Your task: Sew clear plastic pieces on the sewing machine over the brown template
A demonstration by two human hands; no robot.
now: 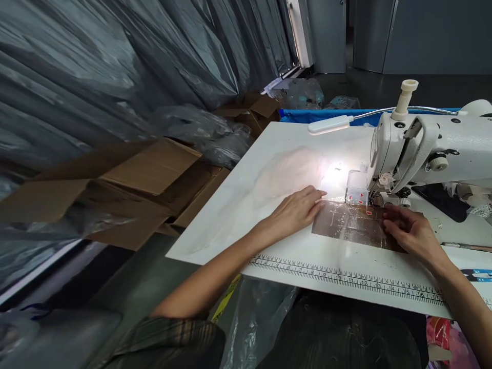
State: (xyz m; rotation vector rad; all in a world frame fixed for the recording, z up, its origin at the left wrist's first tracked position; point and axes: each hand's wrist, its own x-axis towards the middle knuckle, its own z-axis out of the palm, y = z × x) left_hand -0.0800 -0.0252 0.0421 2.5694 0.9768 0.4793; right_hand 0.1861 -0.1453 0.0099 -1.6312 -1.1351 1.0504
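Observation:
A white sewing machine (434, 148) stands at the right of a white tabletop. Its presser foot and needle area (372, 197) is brightly lit from the left. In front of it, a shiny brown rectangular sheet (346, 228) lies flat on the table. My left hand (295, 210) rests at the sheet's upper left corner, thumb and forefinger close together; what is between them is too small to make out. At the sheet's right part, just below the presser foot, my right hand (411, 230) has curled fingers, and what they grip is hidden. Small red marks show near the needle plate (356, 196).
A printed ruler scale (346, 277) runs along the table's front edge. A lamp (330, 124) on a bendy neck reaches over the back. Open cardboard boxes (154, 169) stand left of the table. Blue-handled snips (478, 275) and a thin tool (467, 247) lie at right.

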